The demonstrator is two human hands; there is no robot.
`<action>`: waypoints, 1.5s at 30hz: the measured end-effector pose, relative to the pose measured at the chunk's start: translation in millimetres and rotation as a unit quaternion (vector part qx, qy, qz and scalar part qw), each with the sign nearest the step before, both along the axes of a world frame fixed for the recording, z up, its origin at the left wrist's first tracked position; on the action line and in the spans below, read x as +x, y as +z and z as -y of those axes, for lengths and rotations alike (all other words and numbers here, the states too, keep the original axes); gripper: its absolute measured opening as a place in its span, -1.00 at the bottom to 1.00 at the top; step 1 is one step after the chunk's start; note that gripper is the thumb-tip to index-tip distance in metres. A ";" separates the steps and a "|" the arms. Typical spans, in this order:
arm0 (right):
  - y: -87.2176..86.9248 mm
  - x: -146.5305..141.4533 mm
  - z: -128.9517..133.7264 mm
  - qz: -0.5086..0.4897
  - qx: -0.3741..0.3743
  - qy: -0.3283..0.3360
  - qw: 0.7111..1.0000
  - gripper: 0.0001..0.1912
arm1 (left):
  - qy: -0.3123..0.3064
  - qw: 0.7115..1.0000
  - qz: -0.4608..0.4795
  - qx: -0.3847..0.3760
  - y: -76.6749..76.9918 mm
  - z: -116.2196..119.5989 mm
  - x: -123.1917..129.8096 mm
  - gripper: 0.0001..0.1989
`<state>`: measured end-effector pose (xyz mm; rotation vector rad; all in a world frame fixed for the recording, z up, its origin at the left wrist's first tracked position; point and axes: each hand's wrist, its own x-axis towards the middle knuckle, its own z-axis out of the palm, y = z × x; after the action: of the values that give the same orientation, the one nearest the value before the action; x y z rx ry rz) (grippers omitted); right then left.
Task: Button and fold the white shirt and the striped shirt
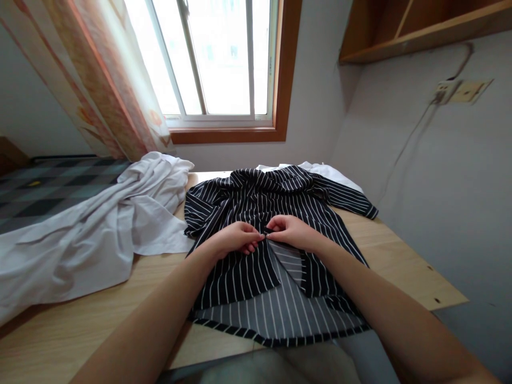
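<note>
A black shirt with white stripes [256,277] lies spread on the wooden table, its collar end away from me and its hem toward me. The two front edges part below my hands, showing the greyish inside of the back. My left hand [240,236] pinches one front edge at the middle of the shirt. My right hand [291,232] pinches the other edge, its fingertips meeting the left ones. Whatever small part lies between the fingertips is hidden. One sleeve [348,197] stretches out to the right; the other is bunched at the left.
A white cloth garment [120,229] drapes over the table's left side beside a checked surface [52,184]. More white fabric [332,173] lies behind the shirt. The wooden table [400,256] meets a wall with a socket [460,92] and hanging cord. A window and curtain [96,69] are ahead.
</note>
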<state>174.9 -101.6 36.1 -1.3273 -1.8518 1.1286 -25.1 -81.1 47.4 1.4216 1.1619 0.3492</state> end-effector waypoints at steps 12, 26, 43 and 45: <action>0.5 1.0 0.1 0.019 0.017 0.019 0.999 -0.87 | 0.008 0.995 0.058 -0.078 -2.3 -2.7 -2.8 -0.78; -0.6 5.8 -2.6 0.027 0.025 0.045 0.998 -0.81 | 0.033 0.989 0.075 -0.124 7.6 1.6 -0.7 -0.80; -2.3 12.6 -8.0 -0.001 0.028 0.065 0.998 -0.83 | 0.050 0.985 0.106 -0.125 -0.5 2.4 4.1 -0.84; -5.2 13.8 -10.2 -0.023 0.009 0.064 0.998 -0.86 | 0.049 0.986 0.110 -0.119 -1.6 3.1 5.6 -0.86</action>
<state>188.6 -91.5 30.9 -1.1771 -1.9319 1.1945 -19.5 -84.2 45.8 1.0922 1.0568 0.4119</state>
